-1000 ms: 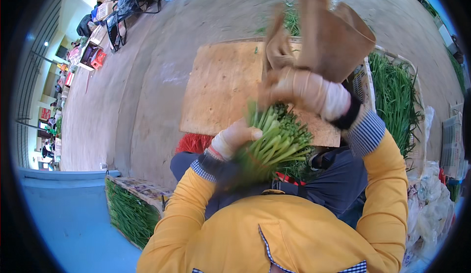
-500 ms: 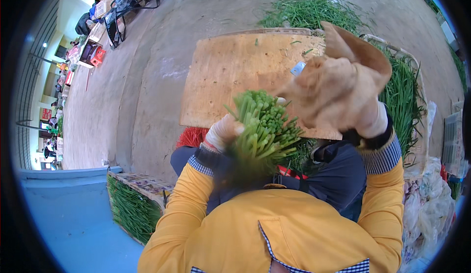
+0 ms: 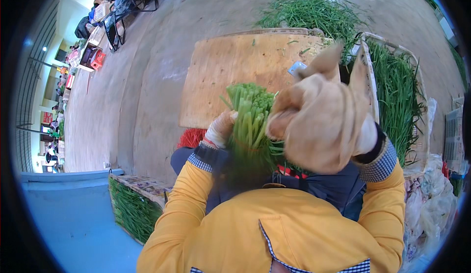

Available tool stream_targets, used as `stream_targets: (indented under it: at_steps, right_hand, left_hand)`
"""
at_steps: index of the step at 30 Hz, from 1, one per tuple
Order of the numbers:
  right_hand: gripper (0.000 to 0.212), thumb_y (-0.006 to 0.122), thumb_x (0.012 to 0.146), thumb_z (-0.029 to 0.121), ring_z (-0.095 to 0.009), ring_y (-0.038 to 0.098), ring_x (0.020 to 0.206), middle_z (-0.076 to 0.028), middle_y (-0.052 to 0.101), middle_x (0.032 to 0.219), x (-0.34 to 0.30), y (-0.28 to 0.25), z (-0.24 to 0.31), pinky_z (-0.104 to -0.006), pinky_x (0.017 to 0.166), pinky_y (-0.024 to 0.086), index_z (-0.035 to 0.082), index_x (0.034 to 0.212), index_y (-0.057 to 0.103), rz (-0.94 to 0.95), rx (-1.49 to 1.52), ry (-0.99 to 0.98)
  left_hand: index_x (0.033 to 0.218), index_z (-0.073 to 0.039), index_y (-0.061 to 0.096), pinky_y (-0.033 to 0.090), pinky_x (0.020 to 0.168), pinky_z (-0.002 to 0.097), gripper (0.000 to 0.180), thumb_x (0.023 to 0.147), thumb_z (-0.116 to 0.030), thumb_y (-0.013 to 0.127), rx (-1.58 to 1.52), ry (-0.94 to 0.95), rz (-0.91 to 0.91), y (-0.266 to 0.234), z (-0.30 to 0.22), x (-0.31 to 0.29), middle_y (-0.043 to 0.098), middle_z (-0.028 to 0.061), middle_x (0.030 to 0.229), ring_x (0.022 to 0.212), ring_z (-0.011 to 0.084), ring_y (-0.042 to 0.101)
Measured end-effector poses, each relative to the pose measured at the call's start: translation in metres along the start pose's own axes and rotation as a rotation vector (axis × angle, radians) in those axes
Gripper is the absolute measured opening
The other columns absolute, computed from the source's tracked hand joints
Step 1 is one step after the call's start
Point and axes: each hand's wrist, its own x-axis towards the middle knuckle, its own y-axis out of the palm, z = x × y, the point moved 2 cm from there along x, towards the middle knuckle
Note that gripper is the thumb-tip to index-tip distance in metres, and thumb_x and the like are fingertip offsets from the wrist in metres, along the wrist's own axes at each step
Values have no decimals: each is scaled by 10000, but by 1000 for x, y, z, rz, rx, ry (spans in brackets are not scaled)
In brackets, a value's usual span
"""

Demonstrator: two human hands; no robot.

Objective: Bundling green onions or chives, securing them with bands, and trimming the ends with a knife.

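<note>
Grey concrete floor (image 3: 152, 77) over most of the upper half of the frame. Far away at upper left, black chair (image 3: 114, 40) close to a seated person (image 3: 122, 0), and red plastic object (image 3: 98, 59) a little lower. In upper centre of the frame, wooden board (image 3: 216, 81) lying flat, with few green scraps (image 3: 292, 41) near its far edge. Behind this edge, loose heap of long green leaves (image 3: 314, 15) on the floor.

At centre of the frame, bunch of green stalks (image 3: 250, 113), in front of near part of the board as seen from above. Pale cut ends pointing up, lower part too blurred for telling its shape. Left hand (image 3: 222, 127), with white wrapping, clasped on left side of the bunch, thumb against the stalks. Right of centre, right hand (image 3: 314, 123), just beside the bunch, mostly covered by brown cloth (image 3: 326, 140). Fingers hidden and blurred there; cannot tell if clenched around the cloth or lying inside it. Near upper edge of the cloth, small bluish-white item (image 3: 297, 68).

Left of centre, red strands (image 3: 190, 138) just below the board. At right side, long crate (image 3: 421, 79) filled with green leaves, and beneath it in the frame, clear plastic bags (image 3: 432, 199). At lower left, blue ledge (image 3: 73, 209) next to more packed greens (image 3: 132, 209).
</note>
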Motion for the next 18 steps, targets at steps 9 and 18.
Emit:
stream_targets:
  at_steps: [9,18]
  right_hand:
    - [403,543,880,275,-215,563,944,-113,558,1088,-4,-14,8,-362,841,472,21,1186,476,-82,87,121]
    - [414,548,877,276,-236,576,926,-137,561,1086,0,23,25,-379,813,489,14,1188,472,247,-183,219]
  left_hand:
    - [1264,-40,466,482,900,374,675,721,-335,737,188,-86,36,16,-6,1,593,115,1135,987,244,593]
    - [1196,-52,524,503,834,326,362,870,-199,581,150,78,81,28,-6,1,609,66,1081,922,189,602]
